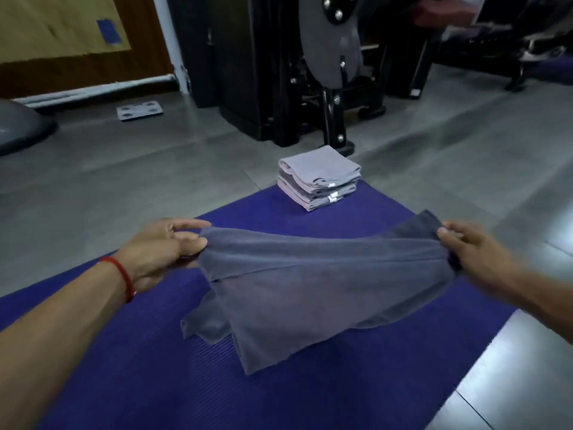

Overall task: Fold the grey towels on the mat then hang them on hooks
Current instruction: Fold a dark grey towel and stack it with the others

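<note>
Mid-fold here: my left hand (pixel 161 246) and right hand (pixel 471 246) each pinch an end of the grey towel (pixel 294 290) sagging over the mat's (pixel 124 383) middle, folded stack (pixel 319 178) at the far edge, so next I'd lay it flat and halve it, I reckon.

left hand (pixel 161 246) pinching, right hand (pixel 465 246) pinching, arms outstretched

Single head-worn view, forward and down, close over both hands (pixel 161 249) above the mat (pixel 124 383).
</note>
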`<state>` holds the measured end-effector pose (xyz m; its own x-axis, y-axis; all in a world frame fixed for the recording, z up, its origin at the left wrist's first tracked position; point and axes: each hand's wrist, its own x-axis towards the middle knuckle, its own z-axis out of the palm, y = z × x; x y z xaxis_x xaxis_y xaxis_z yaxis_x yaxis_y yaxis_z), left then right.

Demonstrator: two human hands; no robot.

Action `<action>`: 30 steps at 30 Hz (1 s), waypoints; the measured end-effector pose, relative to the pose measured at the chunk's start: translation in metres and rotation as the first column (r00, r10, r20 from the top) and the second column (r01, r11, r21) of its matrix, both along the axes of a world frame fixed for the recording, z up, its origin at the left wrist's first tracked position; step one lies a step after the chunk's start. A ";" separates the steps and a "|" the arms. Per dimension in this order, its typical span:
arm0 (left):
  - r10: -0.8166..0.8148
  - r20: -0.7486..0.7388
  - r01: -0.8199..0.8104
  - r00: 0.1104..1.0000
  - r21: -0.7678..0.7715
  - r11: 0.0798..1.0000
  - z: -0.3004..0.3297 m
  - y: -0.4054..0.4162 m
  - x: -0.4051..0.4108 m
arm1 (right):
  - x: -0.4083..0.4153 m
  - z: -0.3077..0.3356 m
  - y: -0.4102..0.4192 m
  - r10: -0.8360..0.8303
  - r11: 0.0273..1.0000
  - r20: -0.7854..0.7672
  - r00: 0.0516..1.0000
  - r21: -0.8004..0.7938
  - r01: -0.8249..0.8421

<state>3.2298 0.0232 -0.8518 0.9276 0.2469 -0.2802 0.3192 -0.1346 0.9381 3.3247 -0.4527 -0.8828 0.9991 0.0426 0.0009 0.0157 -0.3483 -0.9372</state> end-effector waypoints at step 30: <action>-0.559 -0.177 0.317 0.810 0.934 0.165 -0.202 -0.122 0.013 | -0.048 -0.194 -0.049 0.081 0.673 -0.059 0.995 -0.733 -0.098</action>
